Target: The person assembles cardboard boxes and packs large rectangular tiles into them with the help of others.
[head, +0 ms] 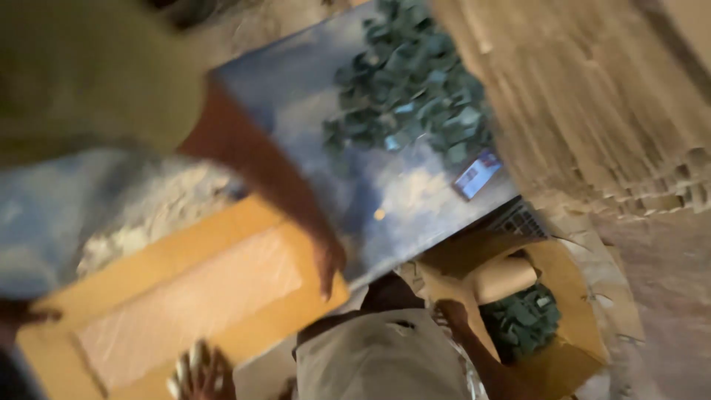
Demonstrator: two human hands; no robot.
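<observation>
A right hand [329, 259] rests open-palmed on a flat cardboard box [185, 304], steadying it beside the tabletop [296, 96]; left hand's [22, 315] grip unclear.

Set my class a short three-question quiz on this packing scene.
1. True or false: the heap of dark green pieces lies on the blue table.
2. What does the outstretched hand touch? A) the flat cardboard box B) a bucket C) a chair
3. Name the small flat device lying beside the heap.

Key: 1 true; 2 A; 3 the phone.
</observation>
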